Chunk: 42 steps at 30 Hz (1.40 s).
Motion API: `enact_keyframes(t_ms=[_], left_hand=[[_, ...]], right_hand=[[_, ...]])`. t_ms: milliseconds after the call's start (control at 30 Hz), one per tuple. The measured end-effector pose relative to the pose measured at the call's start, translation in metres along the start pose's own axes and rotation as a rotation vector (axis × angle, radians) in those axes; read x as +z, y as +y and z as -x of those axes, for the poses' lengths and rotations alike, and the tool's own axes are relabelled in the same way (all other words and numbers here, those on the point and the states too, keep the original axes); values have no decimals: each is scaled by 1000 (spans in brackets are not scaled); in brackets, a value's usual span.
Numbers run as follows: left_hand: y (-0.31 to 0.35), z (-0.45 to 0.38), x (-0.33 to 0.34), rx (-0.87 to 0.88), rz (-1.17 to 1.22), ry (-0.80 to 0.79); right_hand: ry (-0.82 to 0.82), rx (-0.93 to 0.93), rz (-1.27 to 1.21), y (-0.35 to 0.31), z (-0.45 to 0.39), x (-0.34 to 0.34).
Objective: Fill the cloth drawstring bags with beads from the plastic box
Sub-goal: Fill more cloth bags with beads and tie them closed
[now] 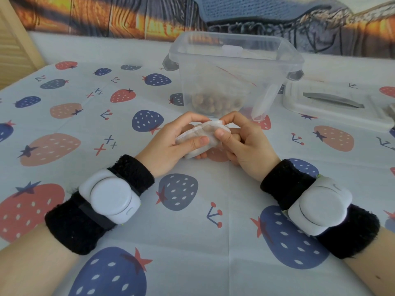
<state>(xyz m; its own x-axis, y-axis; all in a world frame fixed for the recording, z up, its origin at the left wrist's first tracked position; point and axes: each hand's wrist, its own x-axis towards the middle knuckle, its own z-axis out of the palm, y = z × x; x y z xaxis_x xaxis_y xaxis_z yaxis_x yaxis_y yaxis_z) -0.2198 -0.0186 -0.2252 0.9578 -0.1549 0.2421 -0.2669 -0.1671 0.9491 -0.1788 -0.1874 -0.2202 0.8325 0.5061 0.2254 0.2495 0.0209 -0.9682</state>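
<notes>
The left hand (171,142) grips the white cloth drawstring bag (201,136) just in front of the clear plastic box (235,75), its fingers curled over the bag's top and its thumb pressed on the near side. The bag sits between both hands, a little above the strawberry-print tablecloth (192,221), and looks slightly bulged, though whether beads are inside cannot be told. The right hand (241,144) pinches the bag's right end, thumb and forefinger closed on the cloth near what seems to be the mouth. Behind the hands, brown beads (210,102) lie in the bottom of the box, with a pale scoop (264,103) leaning inside its right wall. Right of the box rests its lid (333,105). The step in hand appears to be working the mouth, opening or drawing it. Next, the mouth must be spread and held steady near the box so beads can go in
</notes>
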Motion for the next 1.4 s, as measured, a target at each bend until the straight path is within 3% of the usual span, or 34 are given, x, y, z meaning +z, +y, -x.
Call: enact_keyframes(t_ms=[233, 500, 1033, 1233, 1400], left_hand=[[4, 0, 0, 24, 12, 11], [4, 1, -3, 43, -84, 16], [3, 0, -5, 20, -116, 117], [2, 0, -5, 6, -96, 119], [1, 1, -5, -4, -88, 99]], right_hand=[[60, 93, -217, 1, -4, -3], [276, 207, -372, -1, -9, -15], [216, 58, -71, -3, -3, -8], [30, -84, 257, 9, -1, -5], [-23, -101, 403, 11, -1, -4]])
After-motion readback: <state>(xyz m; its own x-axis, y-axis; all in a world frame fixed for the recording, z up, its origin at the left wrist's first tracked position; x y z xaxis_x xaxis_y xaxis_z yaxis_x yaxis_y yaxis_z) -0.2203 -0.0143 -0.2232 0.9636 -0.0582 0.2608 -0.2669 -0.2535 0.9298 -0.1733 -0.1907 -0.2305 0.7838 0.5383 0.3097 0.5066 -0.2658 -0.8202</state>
